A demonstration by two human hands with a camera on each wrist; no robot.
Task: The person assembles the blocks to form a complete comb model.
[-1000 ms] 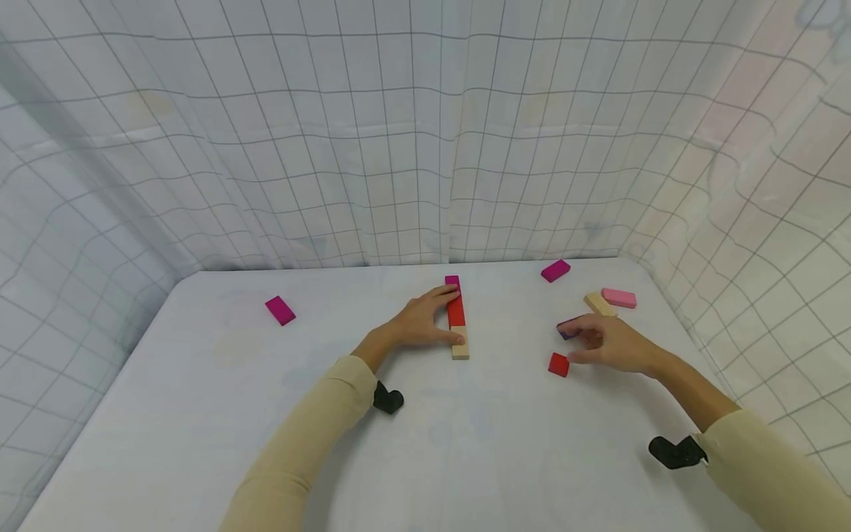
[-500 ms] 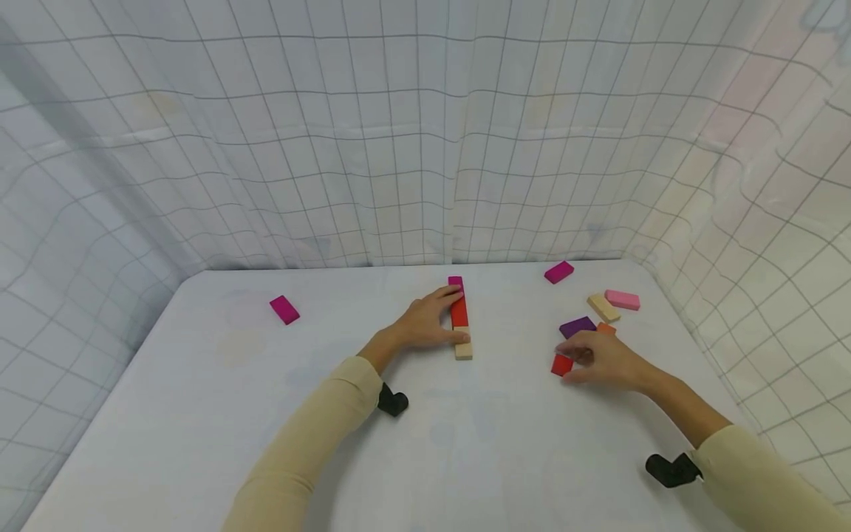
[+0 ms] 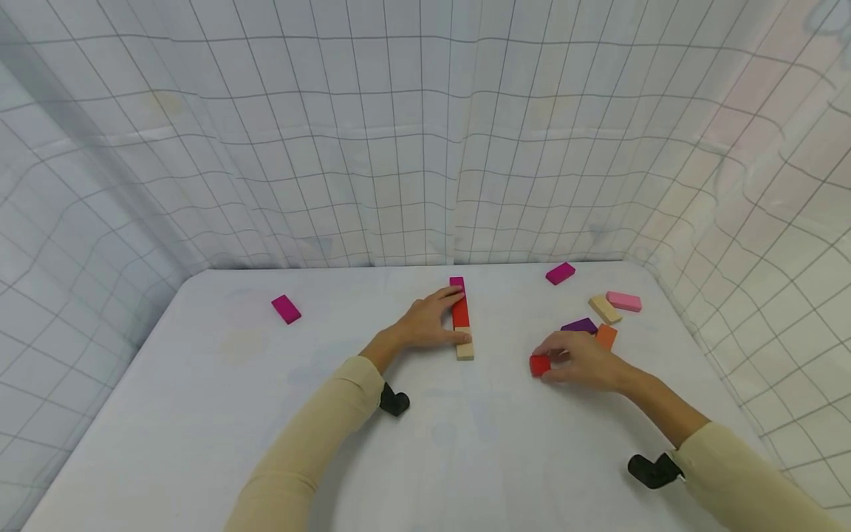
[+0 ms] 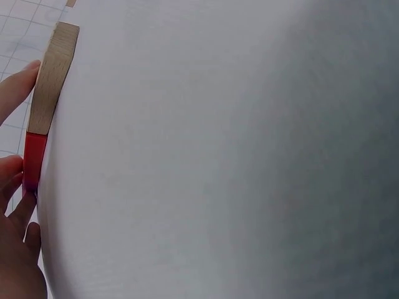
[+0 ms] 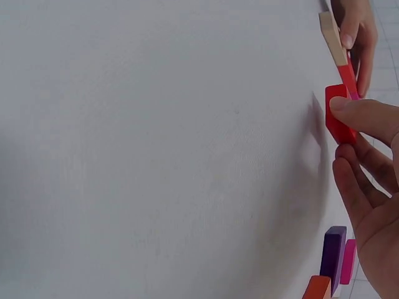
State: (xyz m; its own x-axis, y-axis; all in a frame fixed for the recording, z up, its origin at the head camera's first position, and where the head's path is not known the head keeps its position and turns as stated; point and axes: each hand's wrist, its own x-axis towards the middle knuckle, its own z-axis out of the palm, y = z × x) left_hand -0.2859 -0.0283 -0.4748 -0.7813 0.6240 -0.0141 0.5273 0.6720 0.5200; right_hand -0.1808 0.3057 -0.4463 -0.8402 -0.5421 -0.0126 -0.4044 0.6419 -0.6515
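My right hand pinches a small red block between thumb and fingertips, and in the right wrist view the block stands out over its own shadow. My left hand rests along a straight row of blocks in the middle of the table. That row has a magenta block at the far end, a red block in the middle and a plain wooden block nearest me. The left thumb touches the wooden block, while the fingers lie at the magenta and red ones, partly covering them.
Beside the right hand lie a purple block and an orange block. Farther back are a wooden block, a pink block and a magenta block. Another magenta block lies at left. A checked curtain surrounds the white table.
My right hand has come down from near the purple block, taken hold of the red block and carried it a little left. The left hand stays at the row.
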